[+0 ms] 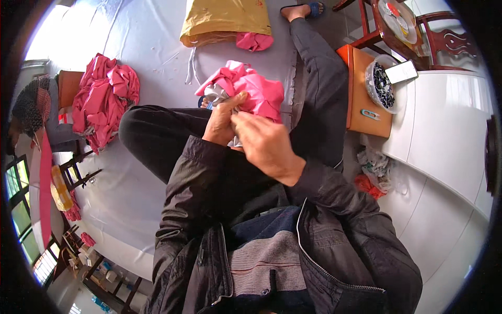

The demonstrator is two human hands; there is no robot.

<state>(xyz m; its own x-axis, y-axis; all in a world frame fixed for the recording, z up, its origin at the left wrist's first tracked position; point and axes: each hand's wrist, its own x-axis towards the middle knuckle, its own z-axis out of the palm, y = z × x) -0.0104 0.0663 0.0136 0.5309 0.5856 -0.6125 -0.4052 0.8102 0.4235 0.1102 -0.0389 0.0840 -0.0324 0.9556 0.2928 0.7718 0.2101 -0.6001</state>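
A bunched pink cloth piece (pixel 264 95) with a silvery-grey lining (pixel 214 94) is held above my lap. My left hand (pixel 221 121) is closed on it, thumb on top. Close beside that thumb, my right hand (pixel 267 145) has its fingers drawn together at the cloth's near edge. Motion blurs the right fingertips, and whatever they pinch is hidden. To the right, blue-and-white thread snips (pixel 370 114) lie on an orange-brown stool (pixel 355 89), apart from both hands.
A clear tub (pixel 374 94) of small black-and-white pieces and a white phone (pixel 401 72) stand right. Ahead, a yellow sack (pixel 225 21) has pink cloth at its mouth. More pink cloth (pixel 107 97) is heaped left, near another person (pixel 32 107). Plastic bags (pixel 375 170) lie beside the stool.
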